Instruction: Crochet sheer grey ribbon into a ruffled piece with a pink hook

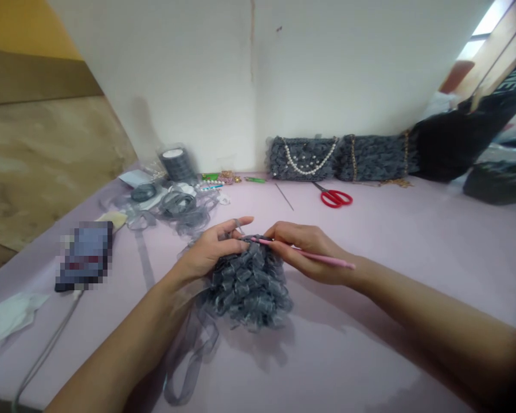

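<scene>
Both forearms reach in from the lower corners of the view, the left forearm [124, 350] and the right forearm [430, 310] angled toward each other, low over the desk [413, 229]. The left hand [210, 249] sits just beside the right hand [305, 249], its fingers curled inward and its index finger [241, 220] raised, pointing right. The right hand's fingers bend down into a pinch, knuckles up. Both hands' fingertips nearly meet.

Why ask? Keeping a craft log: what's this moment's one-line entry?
left hand: holds gray ribbon crochet piece | right hand: holds pink crochet hook | hook end: at piece's top edge
</scene>
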The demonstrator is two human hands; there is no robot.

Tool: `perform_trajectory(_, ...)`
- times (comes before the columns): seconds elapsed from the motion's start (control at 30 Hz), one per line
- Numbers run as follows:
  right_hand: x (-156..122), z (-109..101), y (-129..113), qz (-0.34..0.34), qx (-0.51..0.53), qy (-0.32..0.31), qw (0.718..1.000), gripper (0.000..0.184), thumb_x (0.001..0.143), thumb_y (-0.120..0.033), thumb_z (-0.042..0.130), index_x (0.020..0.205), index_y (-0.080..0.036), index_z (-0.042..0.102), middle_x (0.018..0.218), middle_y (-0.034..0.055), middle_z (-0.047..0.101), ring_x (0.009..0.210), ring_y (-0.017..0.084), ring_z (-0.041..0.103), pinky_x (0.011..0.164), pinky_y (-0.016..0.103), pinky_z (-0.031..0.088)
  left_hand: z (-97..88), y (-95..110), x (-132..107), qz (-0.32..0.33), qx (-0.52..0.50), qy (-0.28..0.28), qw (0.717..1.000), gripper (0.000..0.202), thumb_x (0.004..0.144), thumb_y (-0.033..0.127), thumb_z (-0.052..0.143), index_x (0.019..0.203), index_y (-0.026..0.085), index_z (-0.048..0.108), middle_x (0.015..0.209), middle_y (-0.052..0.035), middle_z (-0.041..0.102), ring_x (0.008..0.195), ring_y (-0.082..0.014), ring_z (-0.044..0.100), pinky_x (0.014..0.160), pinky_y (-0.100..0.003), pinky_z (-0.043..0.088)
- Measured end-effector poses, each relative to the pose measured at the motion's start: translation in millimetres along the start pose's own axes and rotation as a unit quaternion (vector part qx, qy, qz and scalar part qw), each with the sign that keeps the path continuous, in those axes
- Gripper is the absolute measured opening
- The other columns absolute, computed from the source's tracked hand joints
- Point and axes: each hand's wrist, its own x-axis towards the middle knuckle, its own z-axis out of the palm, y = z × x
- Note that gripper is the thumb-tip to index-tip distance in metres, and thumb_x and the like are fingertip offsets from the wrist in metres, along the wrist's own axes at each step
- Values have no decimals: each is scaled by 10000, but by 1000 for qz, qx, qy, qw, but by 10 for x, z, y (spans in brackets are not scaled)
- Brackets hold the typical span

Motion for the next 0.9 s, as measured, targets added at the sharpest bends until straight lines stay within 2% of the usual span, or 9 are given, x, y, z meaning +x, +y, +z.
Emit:
perform_trajectory(0.17, 26, -122, -46, 108, 101, -41, 988, 254, 989, -255, 395, 910, -152, 613, 859, 42, 657, 767, 124, 611, 686, 242, 479, -65, 12, 0, 2, -11, -11, 1000, 582, 672, 158, 679, 1249, 205, 617, 783, 26, 540, 615, -80, 505, 576, -229, 350)
perform_trajectory(0.27, 17, -114, -45, 126, 166, -33, 978, 305, 994, -288, 389, 834, -150, 609, 913, 52, 656, 829, 134, 622, 740, 255, 491, -42, 4, -24, 8, -13, -29, 999, 544, 685, 152, 664, 1225, 208, 637, 768, 25, 547, 598, -76, 505, 568, -221, 359)
perform_trajectory(0.37, 9, -8, -56, 137, 167, 10, 976, 331, 985, -323, 401, 730, -160, 535, 766, 15, 588, 694, 108, 549, 633, 233, 449, 33, -36, -26, 11, 1, -72, 997, 534, 725, 164, 666, 1254, 216, 614, 839, 1, 629, 689, -103, 574, 645, -227, 413)
perform_trajectory(0.47, 26, 114, -74, 170, 128, 89, 973, 352, 953, -340, 455, 642, -190, 388, 605, -47, 399, 548, 80, 373, 482, 208, 311, 89, -77, 2, 41, 41, -92, 994, 464, 770, 211, 665, 1232, 182, 623, 989, -47, 689, 866, -153, 621, 793, -265, 449)
perform_trajectory(0.57, 54, 148, -81, 191, 126, 112, 967, 384, 945, -372, 458, 626, -201, 331, 587, -58, 321, 526, 76, 312, 449, 207, 247, 60, -56, 15, 121, 163, -18, 979, 400, 839, 339, 634, 1202, 171, 647, 1095, -70, 679, 1003, -194, 600, 891, -297, 431)
perform_trajectory(0.67, 59, 125, -82, 191, 124, 98, 969, 394, 953, -389, 440, 626, -204, 318, 589, -56, 323, 524, 77, 316, 450, 206, 256, 17, 7, -14, 193, 276, 59, 940, 428, 873, 380, 596, 1259, 197, 613, 1072, -60, 671, 1017, -203, 583, 902, -308, 417)
perform_trajectory(0.7, 51, 123, -81, 187, 114, 95, 971, 395, 957, -390, 432, 628, -206, 313, 588, -55, 325, 522, 77, 317, 451, 206, 258, 23, 21, -28, 193, 273, 53, 941, 459, 878, 372, 589, 1304, 202, 574, 1056, -57, 668, 995, -197, 587, 887, -306, 422)
perform_trajectory(0.8, 8, 168, -66, 151, 21, 85, 985, 360, 964, -371, 414, 657, -211, 312, 573, -57, 330, 496, 80, 309, 454, 215, 245, 125, 3, -57, 154, 177, 12, 972, 623, 851, 326, 625, 1423, 191, 418, 1021, -51, 659, 897, -168, 601, 817, -289, 438)
perform_trajectory(0.9, -37, 261, -17, 84, -137, 78, 984, 297, 965, -339, 395, 704, -216, 327, 570, -51, 361, 460, 87, 262, 455, 243, 201, 287, -91, -44, 126, 51, 52, 989, 690, 773, 268, 697, 1394, 147, 422, 911, -27, 656, 800, -141, 599, 757, -265, 432)
